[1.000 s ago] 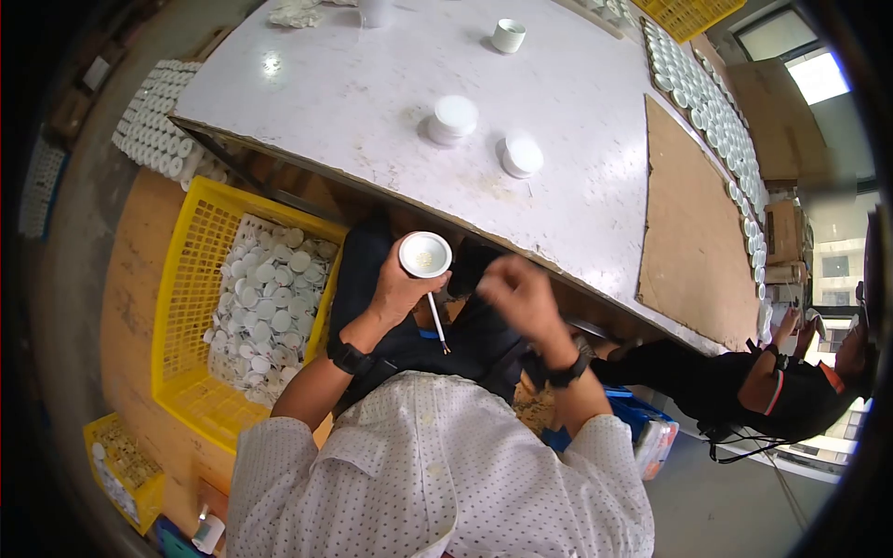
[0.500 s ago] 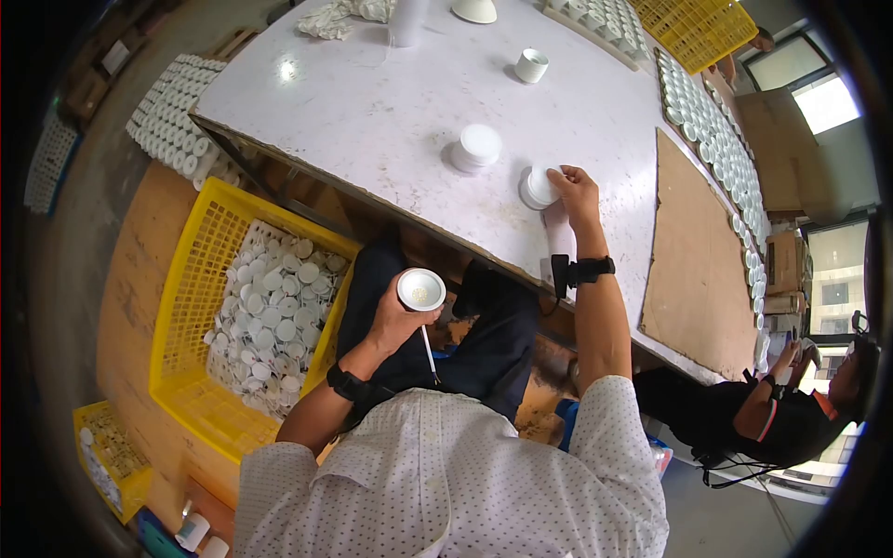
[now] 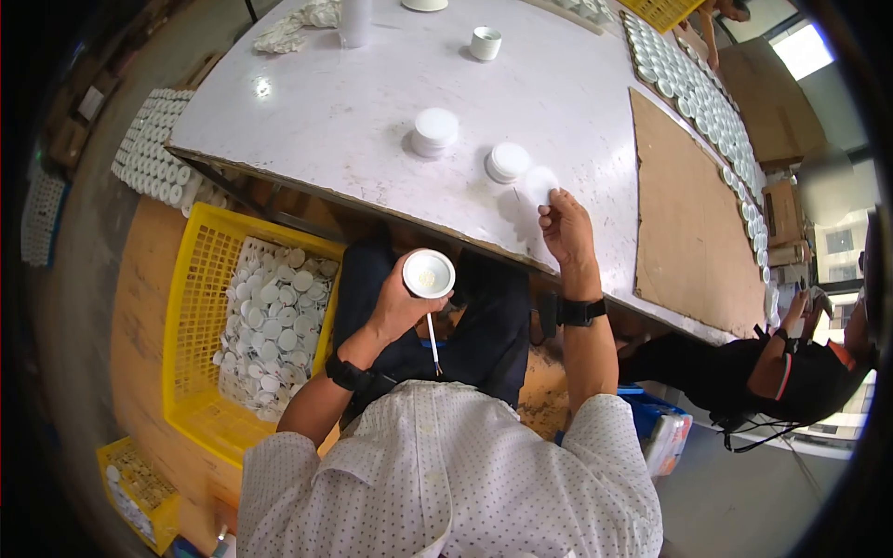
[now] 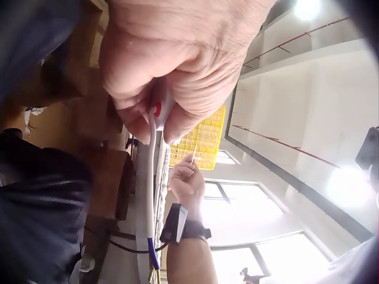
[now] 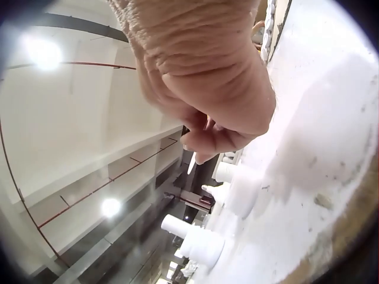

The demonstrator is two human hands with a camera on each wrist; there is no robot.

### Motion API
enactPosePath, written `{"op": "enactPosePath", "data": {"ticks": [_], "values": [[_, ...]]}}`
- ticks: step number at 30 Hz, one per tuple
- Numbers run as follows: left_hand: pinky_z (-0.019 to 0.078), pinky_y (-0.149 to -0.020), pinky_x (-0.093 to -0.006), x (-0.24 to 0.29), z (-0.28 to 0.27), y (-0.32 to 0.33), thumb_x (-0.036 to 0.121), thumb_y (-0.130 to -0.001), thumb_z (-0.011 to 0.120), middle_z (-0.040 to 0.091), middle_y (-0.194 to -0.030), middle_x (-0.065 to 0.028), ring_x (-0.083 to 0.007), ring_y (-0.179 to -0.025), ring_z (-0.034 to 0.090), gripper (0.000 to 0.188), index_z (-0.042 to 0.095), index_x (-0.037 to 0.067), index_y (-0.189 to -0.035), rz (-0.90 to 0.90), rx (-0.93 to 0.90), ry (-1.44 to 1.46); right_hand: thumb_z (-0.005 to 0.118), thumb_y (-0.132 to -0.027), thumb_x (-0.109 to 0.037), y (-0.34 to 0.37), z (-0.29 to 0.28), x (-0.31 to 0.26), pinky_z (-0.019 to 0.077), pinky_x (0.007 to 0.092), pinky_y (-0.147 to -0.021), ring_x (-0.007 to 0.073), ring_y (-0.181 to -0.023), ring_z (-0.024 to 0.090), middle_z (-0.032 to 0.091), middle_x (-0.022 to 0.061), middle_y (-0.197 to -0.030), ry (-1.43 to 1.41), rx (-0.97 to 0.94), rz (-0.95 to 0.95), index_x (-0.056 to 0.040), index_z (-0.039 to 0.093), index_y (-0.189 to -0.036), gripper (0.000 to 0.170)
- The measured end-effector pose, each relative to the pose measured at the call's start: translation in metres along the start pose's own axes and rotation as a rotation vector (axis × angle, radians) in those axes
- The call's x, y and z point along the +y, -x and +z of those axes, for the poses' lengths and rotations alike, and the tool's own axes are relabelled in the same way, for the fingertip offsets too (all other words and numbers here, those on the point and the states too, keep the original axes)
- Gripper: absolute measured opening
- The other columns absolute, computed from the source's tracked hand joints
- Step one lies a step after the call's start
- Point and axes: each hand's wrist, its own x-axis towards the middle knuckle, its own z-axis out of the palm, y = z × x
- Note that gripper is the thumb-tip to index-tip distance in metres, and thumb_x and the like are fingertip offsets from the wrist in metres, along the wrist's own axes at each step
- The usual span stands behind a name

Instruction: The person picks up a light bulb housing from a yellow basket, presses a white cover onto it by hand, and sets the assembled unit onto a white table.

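Observation:
In the head view my left hand grips a round white cup-like housing, its open face up. A white cable hangs from it; the left wrist view shows the cable beside a red spot. My right hand pinches a thin white disc by its edge, just above the table. To its left stands a short stack of white discs, with a taller white stack further left. In the right wrist view the disc shows edge-on at the fingertips.
A yellow crate of small white discs stands at the left, below the table. Brown board and rows of white pieces lie at the right. A small white cup stands further back. Another person is at far right.
My right hand first reached from near the lap to the short stack, and now holds a disc lifted off to its right. My left hand still grips the housing over the lap.

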Motion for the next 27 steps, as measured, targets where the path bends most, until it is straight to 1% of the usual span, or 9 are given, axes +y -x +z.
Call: {"op": "enactPosePath", "data": {"ticks": [6,10,12,13,14,17,19,21,27], "values": [[0.0512,-0.073,-0.0302,0.004,0.014,-0.015,-0.010,-0.068,0.062,0.052,-0.105,-0.0109,-0.0214,-0.088,0.060,0.059,0.035,0.001,-0.119,0.022,-0.055,0.035,0.051,-0.085,-0.009,0.042,-0.004,0.019,0.0411,0.0181,-0.049,0.0090,-0.057,0.051,0.056,0.0038,-0.069,0.049,-0.032,0.032,-0.0007,0.055,-0.093,0.012],[0.0495,-0.077,-0.0296,0.000,0.017,-0.017,-0.011,-0.067,0.061,0.054,-0.103,-0.0097,-0.0216,-0.093,0.058,0.064,0.032,0.003,-0.123,-0.013,-0.077,0.066,0.052,-0.084,-0.007,0.071,-0.001,0.042,0.0431,0.0205,-0.053,0.0093,-0.060,0.054,0.060,0.0065,-0.073,0.286,-0.004,-0.102,0.0007,0.059,-0.090,0.012],[0.0474,-0.082,-0.0307,-0.009,0.015,-0.021,-0.011,-0.067,0.061,0.053,-0.104,-0.0098,-0.0212,-0.094,0.057,0.068,0.029,0.003,-0.126,0.043,-0.111,-0.046,0.054,-0.082,-0.004,0.088,0.007,0.050,0.0449,0.0226,-0.057,0.0119,-0.063,0.055,0.062,0.0084,-0.079,0.847,0.006,-0.527,0.0005,0.059,-0.097,0.016],[0.0453,-0.085,-0.0306,-0.009,0.015,-0.020,-0.011,-0.067,0.060,0.050,-0.109,-0.0096,-0.0199,-0.099,0.055,0.071,0.026,0.003,-0.128,0.010,-0.137,-0.044,0.055,-0.078,0.001,0.092,0.012,0.050,0.0473,0.0265,-0.063,0.0179,-0.067,0.058,0.062,0.0119,-0.084,1.026,-0.051,-0.858,-0.0010,0.060,-0.097,0.020],[0.0453,-0.085,-0.0306,-0.010,0.016,-0.019,-0.011,-0.067,0.060,0.050,-0.109,-0.0096,-0.0199,-0.099,0.055,0.071,0.026,0.003,-0.128,0.007,-0.136,-0.044,0.057,-0.072,0.007,0.097,0.015,0.051,0.0478,0.0301,-0.067,0.0242,-0.072,0.058,0.060,0.0143,-0.089,1.097,-0.109,-0.952,-0.0007,0.061,-0.095,0.025],[0.0447,-0.086,-0.0299,-0.007,0.020,-0.016,-0.011,-0.067,0.060,0.046,-0.115,-0.0091,-0.0181,-0.104,0.050,0.072,0.026,0.003,-0.129,-0.041,-0.152,0.046,0.057,-0.062,0.010,0.106,0.016,0.060,0.0477,0.0328,-0.071,0.0278,-0.083,0.056,0.058,0.0119,-0.100,1.239,-0.284,-1.033,-0.0027,0.059,-0.100,0.040],[0.0437,-0.086,-0.0277,-0.007,0.022,-0.017,0.002,-0.069,0.065,0.047,-0.113,-0.0092,-0.0153,-0.101,0.048,0.069,0.028,0.000,-0.127,0.006,-0.171,0.059,0.059,-0.059,0.008,0.108,0.018,0.063,0.0482,0.0325,-0.071,0.0271,-0.084,0.055,0.057,0.0101,-0.102,1.284,-0.314,-1.057,-0.0039,0.059,-0.101,0.044],[0.0434,-0.086,-0.0277,-0.009,0.022,-0.018,0.007,-0.073,0.064,0.047,-0.113,-0.0096,-0.0154,-0.102,0.048,0.065,0.028,0.000,-0.127,0.018,-0.169,0.079,0.061,-0.053,0.004,0.109,0.018,0.067,0.0489,0.0318,-0.071,0.0261,-0.087,0.054,0.055,0.0078,-0.106,1.356,-0.361,-1.109,-0.0057,0.057,-0.105,0.053],[0.0430,-0.087,-0.0280,-0.019,0.020,-0.021,0.019,-0.083,0.057,0.048,-0.114,-0.0114,-0.0159,-0.103,0.048,0.052,0.032,-0.001,-0.124,0.073,-0.126,0.057,0.058,-0.055,0.002,0.110,0.028,0.065,0.0473,0.0343,-0.073,0.0288,-0.090,0.053,0.054,0.0098,-0.109,1.356,-0.361,-1.131,-0.0042,0.056,-0.103,0.049]]}}
